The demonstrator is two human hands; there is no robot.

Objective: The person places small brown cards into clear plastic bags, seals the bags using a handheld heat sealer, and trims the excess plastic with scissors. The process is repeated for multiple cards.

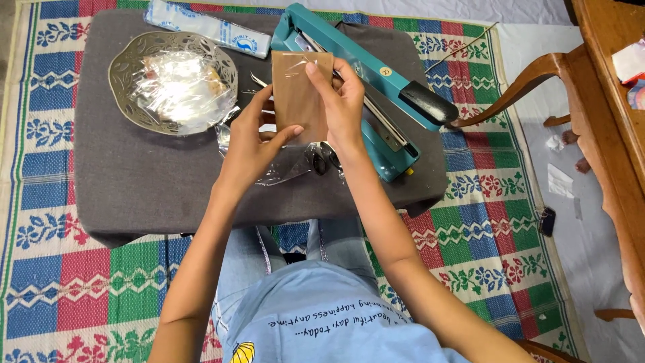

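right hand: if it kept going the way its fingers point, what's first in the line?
The right hand holds the brown packet, fingers pointing up and away from the person. Straight on, it would probably first meet the teal heat sealer just beyond the fingertips, though depth is hard to judge from above.

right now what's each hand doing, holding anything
Left hand: closed on the lower edge of the brown packet, thumb on its front.
Right hand: closed on the same brown packet, gripping its right side, fingers over the front.
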